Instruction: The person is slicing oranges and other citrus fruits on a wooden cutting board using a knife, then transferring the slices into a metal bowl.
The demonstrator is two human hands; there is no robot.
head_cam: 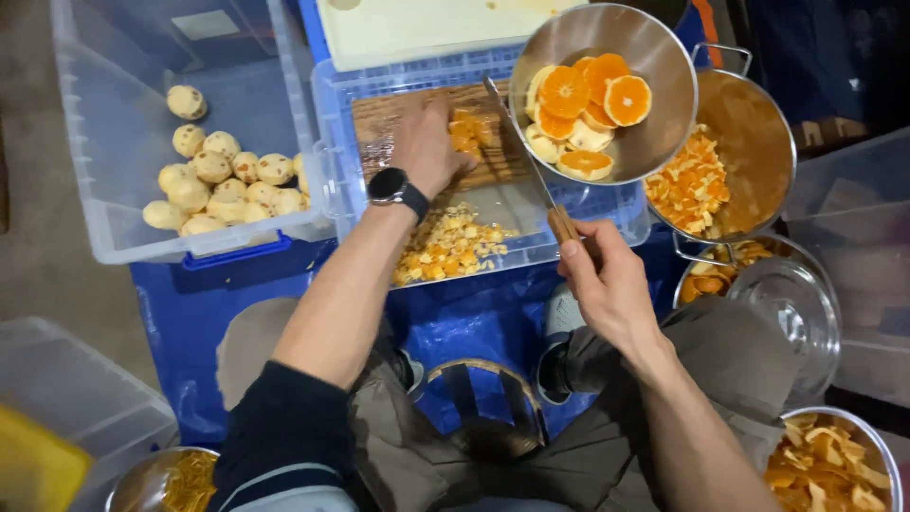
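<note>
Two hands: left hand (pixel 427 142) pins orange pieces (pixel 466 133), right hand (pixel 602 280) grips knife (pixel 526 156).

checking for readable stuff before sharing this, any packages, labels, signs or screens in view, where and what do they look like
Watch: on the left wrist, round black face, dark screen, black strap.
Label: on the clear bin at top left, pale rectangle, too blurred to make out.
No packages or signs in view.

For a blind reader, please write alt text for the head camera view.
Seen from above, a person's left hand steadies orange pieces on a wooden cutting board while the right hand holds a knife. A metal bowl of orange slices stands beside it.
</note>
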